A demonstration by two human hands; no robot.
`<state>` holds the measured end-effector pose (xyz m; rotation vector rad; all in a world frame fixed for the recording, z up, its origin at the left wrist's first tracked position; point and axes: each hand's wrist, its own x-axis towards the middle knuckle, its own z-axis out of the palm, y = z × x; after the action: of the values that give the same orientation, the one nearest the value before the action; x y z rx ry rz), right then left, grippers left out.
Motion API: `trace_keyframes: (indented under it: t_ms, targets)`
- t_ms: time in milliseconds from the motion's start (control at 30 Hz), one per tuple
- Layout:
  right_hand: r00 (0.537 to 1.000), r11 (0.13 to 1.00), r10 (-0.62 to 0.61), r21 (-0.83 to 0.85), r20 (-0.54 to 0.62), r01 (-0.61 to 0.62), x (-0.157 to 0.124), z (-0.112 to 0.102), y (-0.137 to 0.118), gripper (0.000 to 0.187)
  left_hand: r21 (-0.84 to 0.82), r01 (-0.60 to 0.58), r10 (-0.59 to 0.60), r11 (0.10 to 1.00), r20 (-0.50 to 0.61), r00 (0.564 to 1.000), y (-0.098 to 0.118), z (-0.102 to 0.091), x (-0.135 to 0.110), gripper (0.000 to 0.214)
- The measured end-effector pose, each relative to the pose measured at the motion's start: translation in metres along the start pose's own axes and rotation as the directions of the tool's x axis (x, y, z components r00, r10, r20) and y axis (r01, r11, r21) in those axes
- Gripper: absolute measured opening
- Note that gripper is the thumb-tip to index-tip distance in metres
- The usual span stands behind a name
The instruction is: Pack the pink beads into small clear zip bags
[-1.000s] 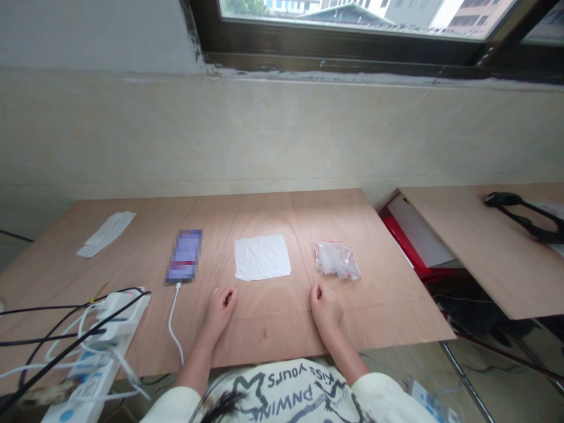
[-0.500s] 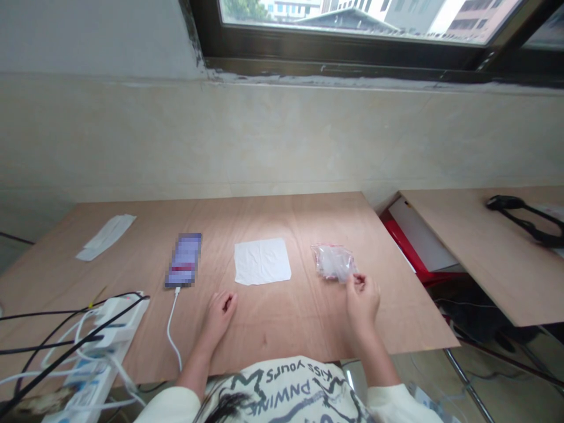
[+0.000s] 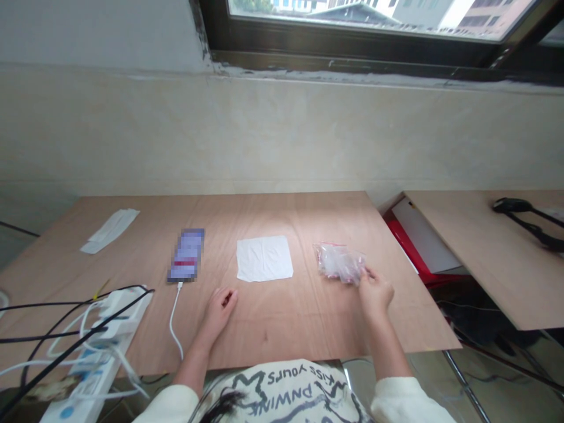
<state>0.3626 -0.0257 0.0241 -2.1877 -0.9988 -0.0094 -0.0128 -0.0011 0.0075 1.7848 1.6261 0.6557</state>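
Note:
A clear plastic bag with a reddish top edge and whitish contents lies on the wooden table. My right hand pinches its near right corner between thumb and fingers. To the left of the bag, a white tissue lies spread flat. My left hand rests on the table just below and left of the tissue, fingers curled in loosely, and nothing shows in it. A phone with a blurred screen lies beyond my left hand.
A white cable runs from the phone toward the table's front edge. A power strip tangled with cords sits at the left. A folded white paper lies far left. At right, a second table holds a black strap-like object.
My right hand has moved a little to the right, drawing the bag's right corner out with it. The left hand stays in place. The whole view has shifted slightly.

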Motion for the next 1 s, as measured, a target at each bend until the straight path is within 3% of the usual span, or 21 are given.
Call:
trace_keyframes:
  t_ms: [133, 200, 267, 367, 467, 733, 867, 1000]
  targets:
    - [0.985, 0.992, -0.059, 0.099, -0.16, 0.076, -0.01, -0.022, -0.028, 0.031, -0.184, 0.175, -0.17, 0.967, 0.039, 0.985, 0.011, -0.011, 0.004, 0.026]
    - [0.987, 0.96, -0.122, 0.239, -0.104, 0.144, -0.021, -0.028, -0.052, 0.025, -0.286, 0.21, -0.193, 0.935, 0.089, 0.977, 0.027, -0.017, 0.01, 0.026]
    - [0.969, 0.892, -0.241, 0.406, 0.05, 0.201, -0.035, -0.029, -0.078, 0.021, -0.39, 0.175, -0.124, 0.904, 0.151, 0.981, 0.047, -0.021, 0.019, 0.028]
    - [0.856, 0.778, -0.455, 0.577, 0.244, 0.249, -0.058, -0.02, -0.114, 0.019, -0.547, 0.127, 0.041, 0.828, 0.284, 0.958, 0.079, -0.022, 0.032, 0.034]
    - [0.748, 0.697, -0.583, 0.669, 0.318, 0.259, -0.074, -0.009, -0.133, 0.026, -0.604, 0.141, 0.117, 0.785, 0.368, 0.923, 0.097, -0.022, 0.04, 0.03]
    - [0.62, 0.6, -0.698, 0.766, 0.358, 0.232, -0.086, 0.008, -0.124, 0.035, -0.643, 0.348, 0.013, 0.682, 0.487, 0.873, 0.081, -0.031, 0.027, 0.026]
    - [0.607, 0.623, -0.689, 0.751, 0.396, 0.217, -0.092, 0.015, -0.12, 0.035, -0.627, 0.342, 0.028, 0.7, 0.502, 0.865, 0.074, -0.028, 0.021, 0.022]
    - [0.671, 0.745, -0.583, 0.63, 0.458, 0.218, -0.094, 0.009, -0.129, 0.025, -0.612, 0.314, 0.021, 0.726, 0.477, 0.879, 0.073, -0.028, 0.019, 0.02]
